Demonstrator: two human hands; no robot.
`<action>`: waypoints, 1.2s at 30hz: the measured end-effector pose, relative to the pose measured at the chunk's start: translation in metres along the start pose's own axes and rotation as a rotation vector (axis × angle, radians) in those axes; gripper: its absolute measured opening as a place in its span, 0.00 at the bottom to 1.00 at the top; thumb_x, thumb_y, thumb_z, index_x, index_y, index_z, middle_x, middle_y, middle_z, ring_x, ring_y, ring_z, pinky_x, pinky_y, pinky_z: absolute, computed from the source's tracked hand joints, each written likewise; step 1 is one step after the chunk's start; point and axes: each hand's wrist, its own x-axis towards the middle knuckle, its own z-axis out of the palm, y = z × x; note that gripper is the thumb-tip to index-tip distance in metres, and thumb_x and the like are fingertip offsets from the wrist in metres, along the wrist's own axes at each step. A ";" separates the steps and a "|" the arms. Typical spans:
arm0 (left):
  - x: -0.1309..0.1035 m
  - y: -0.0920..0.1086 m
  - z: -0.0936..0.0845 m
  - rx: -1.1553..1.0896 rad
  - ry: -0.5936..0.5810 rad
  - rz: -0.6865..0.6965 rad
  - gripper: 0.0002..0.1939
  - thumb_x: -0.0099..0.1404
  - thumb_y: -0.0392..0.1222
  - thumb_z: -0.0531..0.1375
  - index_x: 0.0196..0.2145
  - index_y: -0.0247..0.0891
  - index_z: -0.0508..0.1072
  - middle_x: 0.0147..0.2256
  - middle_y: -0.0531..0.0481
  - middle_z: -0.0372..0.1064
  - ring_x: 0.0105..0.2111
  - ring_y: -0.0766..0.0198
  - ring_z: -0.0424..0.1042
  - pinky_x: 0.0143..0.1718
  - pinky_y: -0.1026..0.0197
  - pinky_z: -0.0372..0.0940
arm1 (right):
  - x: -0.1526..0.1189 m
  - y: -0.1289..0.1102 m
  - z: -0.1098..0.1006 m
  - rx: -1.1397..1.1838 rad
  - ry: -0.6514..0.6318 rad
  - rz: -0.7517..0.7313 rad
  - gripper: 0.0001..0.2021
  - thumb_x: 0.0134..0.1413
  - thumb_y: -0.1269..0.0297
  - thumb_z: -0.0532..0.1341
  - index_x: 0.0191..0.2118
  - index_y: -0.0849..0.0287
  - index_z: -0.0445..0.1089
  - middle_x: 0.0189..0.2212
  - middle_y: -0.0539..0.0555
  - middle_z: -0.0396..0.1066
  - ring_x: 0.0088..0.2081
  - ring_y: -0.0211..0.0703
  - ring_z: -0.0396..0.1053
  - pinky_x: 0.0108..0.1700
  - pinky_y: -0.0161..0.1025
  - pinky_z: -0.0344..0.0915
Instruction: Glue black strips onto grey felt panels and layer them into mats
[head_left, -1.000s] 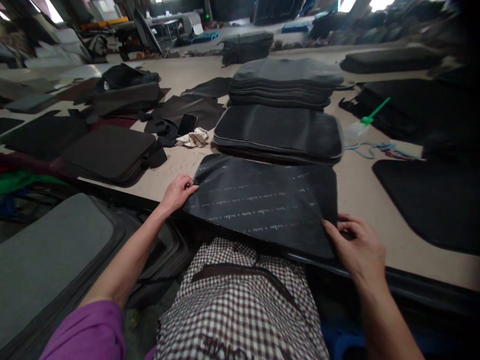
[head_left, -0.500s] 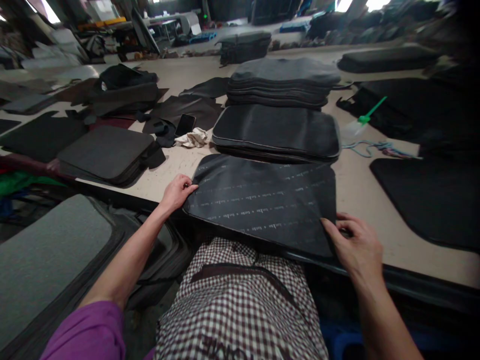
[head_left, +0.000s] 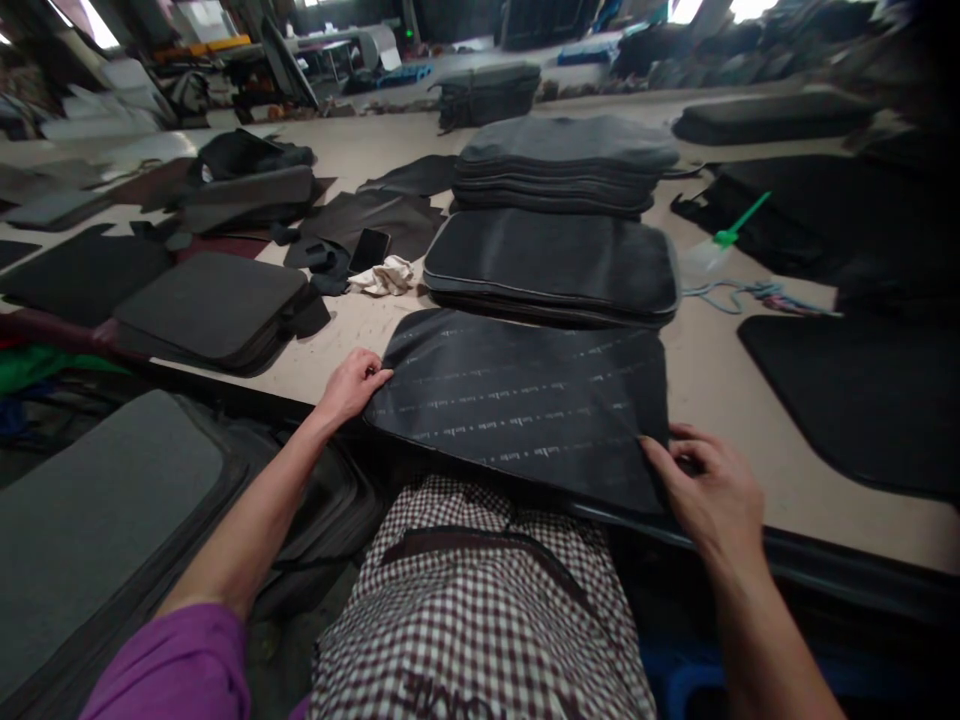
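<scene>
Black printed panel [head_left: 517, 400], lying on the counter [head_left: 810, 460] along its near edge, just in front of dark stacked pieces [head_left: 551, 262]. Clamped by fingers at 2 ends: left hand [head_left: 351, 388] at left, right hand [head_left: 714, 492] at right.

Print [head_left: 493, 426] on the black sheet [head_left: 517, 350] is illegibly small, the grey stack [head_left: 120, 480] cropped at frame left.

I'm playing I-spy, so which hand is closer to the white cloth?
Left. The left hand pinches the black sheet on the near side of the white cloth; the right hand holds the sheet's other side, farther right.
</scene>
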 end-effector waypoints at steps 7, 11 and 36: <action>-0.001 0.002 -0.002 0.000 -0.013 0.002 0.10 0.67 0.47 0.61 0.30 0.42 0.67 0.40 0.49 0.70 0.39 0.59 0.70 0.42 0.57 0.64 | -0.001 -0.001 0.000 0.006 -0.012 -0.013 0.26 0.61 0.36 0.58 0.24 0.54 0.65 0.44 0.59 0.76 0.46 0.56 0.72 0.52 0.50 0.64; -0.001 0.001 -0.003 -0.004 -0.021 0.015 0.10 0.67 0.46 0.61 0.30 0.42 0.66 0.39 0.50 0.70 0.38 0.59 0.69 0.41 0.57 0.63 | 0.000 -0.003 0.000 0.024 0.006 -0.037 0.26 0.61 0.36 0.58 0.24 0.54 0.64 0.43 0.60 0.76 0.46 0.56 0.72 0.52 0.50 0.65; -0.006 0.005 0.002 0.027 0.122 -0.039 0.15 0.65 0.46 0.66 0.45 0.40 0.67 0.41 0.48 0.65 0.34 0.62 0.70 0.37 0.57 0.67 | 0.008 0.002 -0.002 -0.069 -0.021 -0.078 0.27 0.61 0.34 0.57 0.46 0.56 0.68 0.53 0.66 0.69 0.54 0.66 0.67 0.55 0.61 0.65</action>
